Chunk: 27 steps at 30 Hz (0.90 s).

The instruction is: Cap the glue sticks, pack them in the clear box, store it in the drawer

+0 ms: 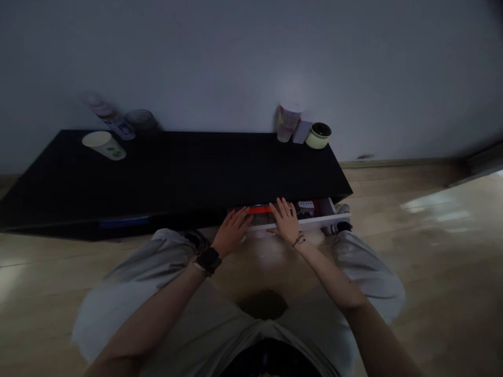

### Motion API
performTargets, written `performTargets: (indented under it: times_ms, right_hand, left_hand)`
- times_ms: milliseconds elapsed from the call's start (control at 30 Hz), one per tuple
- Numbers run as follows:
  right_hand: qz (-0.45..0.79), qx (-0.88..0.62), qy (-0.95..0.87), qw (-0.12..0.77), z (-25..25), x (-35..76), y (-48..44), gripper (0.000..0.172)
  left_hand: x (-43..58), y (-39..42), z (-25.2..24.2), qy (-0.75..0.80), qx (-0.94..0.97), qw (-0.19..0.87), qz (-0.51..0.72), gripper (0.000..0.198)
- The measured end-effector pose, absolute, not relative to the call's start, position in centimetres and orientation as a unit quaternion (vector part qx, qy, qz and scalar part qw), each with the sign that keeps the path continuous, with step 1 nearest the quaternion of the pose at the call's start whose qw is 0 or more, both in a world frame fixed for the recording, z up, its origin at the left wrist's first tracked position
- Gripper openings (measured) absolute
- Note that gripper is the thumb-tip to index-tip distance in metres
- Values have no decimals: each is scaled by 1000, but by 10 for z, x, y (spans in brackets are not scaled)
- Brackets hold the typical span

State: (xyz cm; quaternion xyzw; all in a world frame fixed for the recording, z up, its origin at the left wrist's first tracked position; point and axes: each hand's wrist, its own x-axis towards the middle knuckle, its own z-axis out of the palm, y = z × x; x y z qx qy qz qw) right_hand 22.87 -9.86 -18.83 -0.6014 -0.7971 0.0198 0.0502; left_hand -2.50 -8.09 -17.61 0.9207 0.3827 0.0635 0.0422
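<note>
A low black cabinet (176, 173) stands against the wall, and its white-fronted drawer (314, 222) is pulled partly out at the right. Inside the drawer lie a red object (257, 210) and a small box (306, 207). My left hand (231, 233) rests on the drawer's front edge with fingers stretched out over the red object. My right hand (285, 220) lies flat on the drawer front, fingers spread. Neither hand holds anything. I am sitting on the floor with my knees on either side of the drawer.
On the cabinet top stand a paper cup (102, 144), a tipped bottle (110, 118) and a dark jar (141, 120) at the left, a plastic cup (286, 123) and a pale green pot (318, 135) at the right. Wooden floor (432, 235) spreads around.
</note>
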Motion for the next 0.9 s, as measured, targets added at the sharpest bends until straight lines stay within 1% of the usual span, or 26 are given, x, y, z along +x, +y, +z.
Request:
performTargets:
  times_ms: [100, 267, 367, 633, 900]
  right_hand:
    - [14, -613, -788, 57, -194, 224, -89, 86]
    - [-2, -620, -782, 71, -201, 226, -74, 58]
    - [-22, -611, -787, 86, -205, 233, -63, 46]
    - [-97, -617, -777, 85, -215, 236, -38, 36]
    - [-127, -600, -789, 23, -206, 235, -36, 35]
  left_hand:
    - [-34, -69, -171, 433, 897, 18, 88, 63]
    - [-50, -52, -176, 500, 862, 14, 86, 66]
    - [-55, -48, -183, 506, 858, 17, 83, 66]
    - [-56, -47, -193, 511, 856, 10, 82, 66]
    - [-53, -47, -189, 516, 853, 16, 79, 70]
